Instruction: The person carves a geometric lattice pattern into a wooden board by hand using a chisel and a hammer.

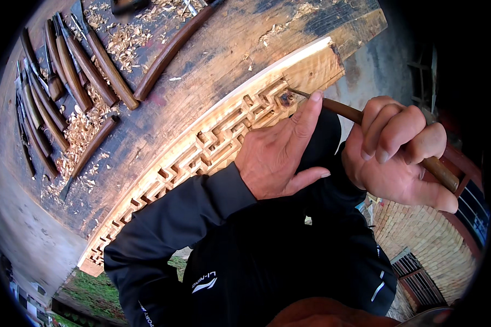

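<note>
A long pale wooden board [311, 70], carved with an interlocking fretwork of stepped recesses, lies along the near edge of the bench. My right hand [401, 139] wraps its fingers round the brown wooden handle of a slim carving chisel [341, 109]. The chisel slants down to the left, its metal tip at the carving's right end, beside a dark knot. My left hand [273, 158] rests on the board, index finger stretched out against the chisel's shank and thumb apart. Its other fingers are partly hidden.
The worn wooden workbench [202, 90] carries several wooden-handled chisels [73, 60] at the far left, among wood shavings [126, 43]. One long-handled tool [172, 52] lies at the back middle. A single chisel [95, 146] lies apart, nearer the board.
</note>
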{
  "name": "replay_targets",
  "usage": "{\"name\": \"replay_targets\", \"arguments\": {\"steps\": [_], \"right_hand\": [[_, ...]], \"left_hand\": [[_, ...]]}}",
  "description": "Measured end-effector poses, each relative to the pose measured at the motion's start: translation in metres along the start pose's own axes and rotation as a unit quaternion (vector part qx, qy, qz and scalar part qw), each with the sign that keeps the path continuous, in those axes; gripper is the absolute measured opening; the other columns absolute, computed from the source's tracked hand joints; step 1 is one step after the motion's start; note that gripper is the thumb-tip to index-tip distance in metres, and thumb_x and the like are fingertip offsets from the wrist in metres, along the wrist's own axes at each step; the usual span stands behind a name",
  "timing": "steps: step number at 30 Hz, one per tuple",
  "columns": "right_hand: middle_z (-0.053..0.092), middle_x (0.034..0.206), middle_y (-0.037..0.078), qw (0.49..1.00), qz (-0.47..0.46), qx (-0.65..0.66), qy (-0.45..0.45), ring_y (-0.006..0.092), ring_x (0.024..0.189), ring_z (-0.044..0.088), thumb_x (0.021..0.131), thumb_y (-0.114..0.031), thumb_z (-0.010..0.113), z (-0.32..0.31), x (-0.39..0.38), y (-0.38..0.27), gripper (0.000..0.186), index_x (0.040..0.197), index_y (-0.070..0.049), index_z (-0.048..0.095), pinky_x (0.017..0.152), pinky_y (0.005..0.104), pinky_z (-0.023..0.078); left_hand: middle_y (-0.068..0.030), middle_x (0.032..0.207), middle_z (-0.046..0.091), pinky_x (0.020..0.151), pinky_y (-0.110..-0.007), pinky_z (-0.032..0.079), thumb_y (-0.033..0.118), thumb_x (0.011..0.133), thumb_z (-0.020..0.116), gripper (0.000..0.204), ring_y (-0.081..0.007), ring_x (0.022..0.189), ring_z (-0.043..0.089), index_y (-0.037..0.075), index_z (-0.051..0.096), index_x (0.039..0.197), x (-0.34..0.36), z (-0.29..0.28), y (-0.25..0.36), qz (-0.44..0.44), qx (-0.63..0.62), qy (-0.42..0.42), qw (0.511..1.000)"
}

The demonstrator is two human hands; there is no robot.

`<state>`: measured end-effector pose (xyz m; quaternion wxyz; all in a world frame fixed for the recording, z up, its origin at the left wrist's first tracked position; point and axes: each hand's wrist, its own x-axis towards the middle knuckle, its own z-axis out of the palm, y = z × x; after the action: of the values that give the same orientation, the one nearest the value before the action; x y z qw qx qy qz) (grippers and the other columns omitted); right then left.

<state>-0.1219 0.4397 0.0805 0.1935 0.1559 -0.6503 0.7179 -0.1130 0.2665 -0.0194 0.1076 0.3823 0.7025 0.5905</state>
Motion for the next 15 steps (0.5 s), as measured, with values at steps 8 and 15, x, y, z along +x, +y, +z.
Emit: {"name": "replay_targets", "arguments": {"steps": [8, 15], "right_hand": [[0.059, 0.068, 0.003, 1.000, 0.002, -0.005, -0.022, 0.0081, 0.041, 0.044, 0.082, -0.106, 0.029, -0.002, 0.001, 0.005, 0.088, 0.077, -0.019, 0.040, 0.042, 0.0226, 0.030], [0.062, 0.070, 0.007, 0.997, -0.013, -0.020, -0.072, 0.0106, 0.041, 0.043, 0.084, -0.105, 0.031, -0.002, 0.006, 0.010, 0.088, 0.080, -0.017, 0.041, 0.042, 0.0245, 0.030]], "left_hand": [[-0.0266, 0.136, 0.069, 0.089, -0.038, 0.062, 0.048, 0.082, 0.093, 0.124, -0.0364, 0.111, 0.077, -0.009, 0.025, 0.169, 0.000, 0.005, -0.004, 0.028, 0.008, 0.049, 0.998], [-0.0286, 0.136, 0.068, 0.093, -0.040, 0.062, 0.047, 0.083, 0.092, 0.126, -0.0386, 0.116, 0.075, -0.012, 0.021, 0.168, 0.000, 0.002, 0.000, -0.011, -0.008, -0.010, 1.000]]}}
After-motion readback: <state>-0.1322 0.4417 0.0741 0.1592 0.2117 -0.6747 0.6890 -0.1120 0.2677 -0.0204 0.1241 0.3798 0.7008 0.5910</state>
